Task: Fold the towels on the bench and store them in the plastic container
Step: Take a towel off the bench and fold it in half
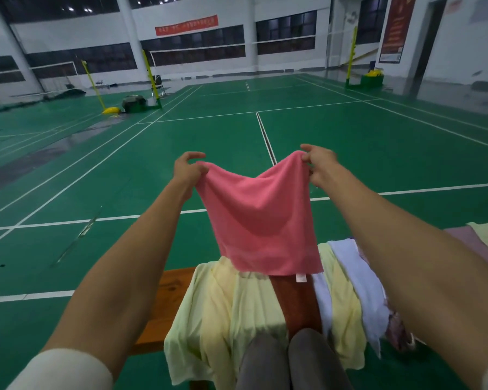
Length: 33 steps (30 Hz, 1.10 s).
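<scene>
A pink towel point(261, 220) hangs in the air in front of me, held up by its two top corners. My left hand point(188, 171) pinches the left corner and my right hand point(319, 164) pinches the right corner. The towel's bottom edge, with a small white label, hangs just above the wooden bench point(168, 302). On the bench lie a pale yellow towel point(217, 313), a brown towel point(296, 302), a white towel point(358, 280) and further towels to the right point(479, 243). No plastic container is in view.
The bench stands on a green badminton court floor point(96, 178) with white lines. My knees in grey trousers point(290, 361) press against the bench's near side. Net posts point(152, 80) and a bag stand far off at the back.
</scene>
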Available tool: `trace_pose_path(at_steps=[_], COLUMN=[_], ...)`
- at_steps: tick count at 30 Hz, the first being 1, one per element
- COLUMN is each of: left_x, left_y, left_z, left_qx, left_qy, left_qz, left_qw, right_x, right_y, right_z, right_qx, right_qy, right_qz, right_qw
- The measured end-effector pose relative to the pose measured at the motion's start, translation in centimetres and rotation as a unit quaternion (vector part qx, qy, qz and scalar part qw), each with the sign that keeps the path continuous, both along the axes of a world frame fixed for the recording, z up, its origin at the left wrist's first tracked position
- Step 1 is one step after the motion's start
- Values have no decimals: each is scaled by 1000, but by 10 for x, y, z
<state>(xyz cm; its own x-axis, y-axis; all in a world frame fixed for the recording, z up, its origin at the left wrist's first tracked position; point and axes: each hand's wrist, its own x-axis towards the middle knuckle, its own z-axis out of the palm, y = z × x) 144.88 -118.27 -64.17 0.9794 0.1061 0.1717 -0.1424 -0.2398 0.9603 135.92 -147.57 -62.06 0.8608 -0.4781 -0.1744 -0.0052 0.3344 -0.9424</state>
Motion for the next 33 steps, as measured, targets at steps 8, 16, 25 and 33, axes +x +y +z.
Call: trace_pose_path(at_steps=[8, 16, 25, 33], left_x=[7, -2, -1, 7], left_y=[16, 1, 19, 29], left_z=[11, 21, 16, 16], left_qx=[234, 255, 428, 411], left_qy=[-3, -3, -107, -127], left_qz=[-67, -93, -50, 1], left_qw=[970, 962, 896, 903], right_x=[-1, 9, 5, 9], right_y=[-31, -39, -61, -57], right_z=[13, 10, 1, -2], right_qx=[18, -251, -434, -588], right_qy=[-36, 35, 78, 65], right_qz=[-13, -26, -24, -35], right_qw=[999, 967, 897, 805])
